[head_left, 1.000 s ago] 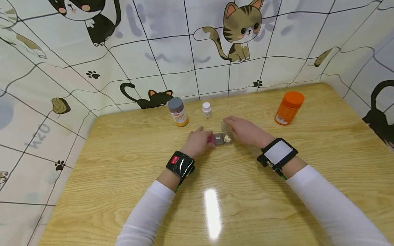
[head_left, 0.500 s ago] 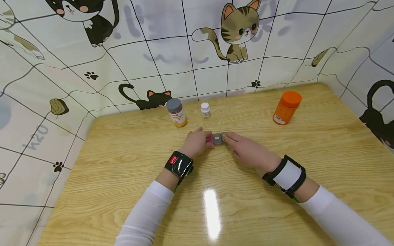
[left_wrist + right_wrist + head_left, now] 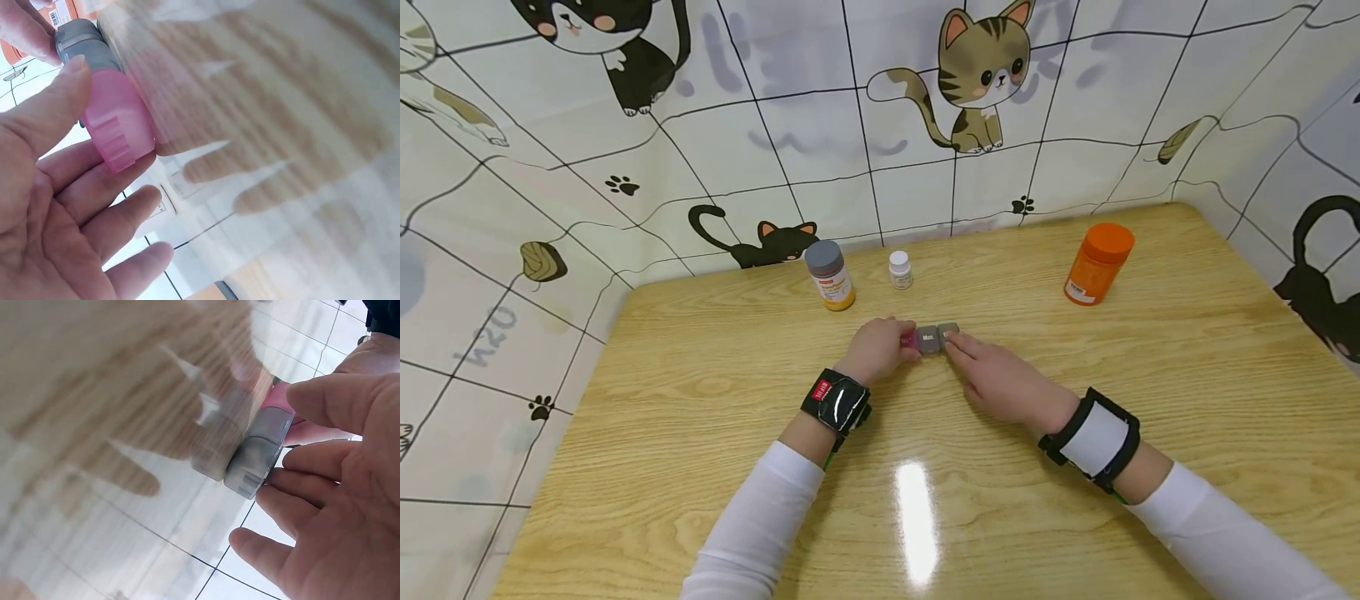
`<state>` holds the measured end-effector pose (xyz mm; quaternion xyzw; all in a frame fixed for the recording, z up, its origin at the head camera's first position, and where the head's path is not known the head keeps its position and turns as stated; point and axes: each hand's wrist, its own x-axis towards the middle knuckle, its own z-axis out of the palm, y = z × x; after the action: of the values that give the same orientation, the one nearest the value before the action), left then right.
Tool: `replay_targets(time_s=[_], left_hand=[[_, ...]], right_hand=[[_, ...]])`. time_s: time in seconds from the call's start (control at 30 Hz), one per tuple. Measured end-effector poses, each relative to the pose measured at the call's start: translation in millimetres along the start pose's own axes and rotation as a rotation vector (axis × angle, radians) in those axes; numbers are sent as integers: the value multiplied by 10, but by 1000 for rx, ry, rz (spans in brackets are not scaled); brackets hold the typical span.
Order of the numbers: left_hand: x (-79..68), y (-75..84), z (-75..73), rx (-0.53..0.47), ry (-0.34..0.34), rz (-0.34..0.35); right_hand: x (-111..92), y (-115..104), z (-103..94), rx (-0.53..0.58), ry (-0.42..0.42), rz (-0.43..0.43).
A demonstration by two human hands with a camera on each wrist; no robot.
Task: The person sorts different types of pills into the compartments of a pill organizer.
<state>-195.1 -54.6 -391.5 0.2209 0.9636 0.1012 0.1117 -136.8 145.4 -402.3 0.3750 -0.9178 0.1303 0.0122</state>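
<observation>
A small weekly pill organizer [image 3: 928,338] lies on the wooden table, with a pink compartment at its left and two grey ones to the right, the middle one marked "Mon." All visible lids are down. My left hand [image 3: 877,348] pinches the pink end [image 3: 119,119] between thumb and index finger, the other fingers spread loosely behind it. With fingers nearly straight, my right hand [image 3: 1006,382] touches the lid of the rightmost grey compartment [image 3: 252,464], which the fingertips partly cover. The pills seen inside earlier are hidden.
Behind the organizer stand a grey-capped bottle [image 3: 832,279] and a small white bottle [image 3: 901,271]. An orange jar [image 3: 1097,265] is at the back right. A cat-print sheet [image 3: 820,142] hangs along the table's back edge. Glare streaks the tabletop [image 3: 760,350].
The rightmost lid, raised a second ago over white pills, is now down. My right hand has come forward and down onto it; my left hand has kept its hold on the pink end.
</observation>
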Motion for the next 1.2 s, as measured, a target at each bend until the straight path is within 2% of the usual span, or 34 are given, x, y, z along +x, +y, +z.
replay_targets(time_s=[0.5,1.0,1.07,1.2], left_hand=[[-11,-21,3,-33,-5,0],[-6,-25,-9,-44,-12,-6],[-8,-22,-11,-43,-11,-5],[-16,-14,-18,-44,-5,0]], right_hand=[[3,-41,-46,-36,-77,45],[19,-50,-84,-39,-73,36],[42,-44,-93,-31,-55,34],[176,-8,-125,-24,38,11]])
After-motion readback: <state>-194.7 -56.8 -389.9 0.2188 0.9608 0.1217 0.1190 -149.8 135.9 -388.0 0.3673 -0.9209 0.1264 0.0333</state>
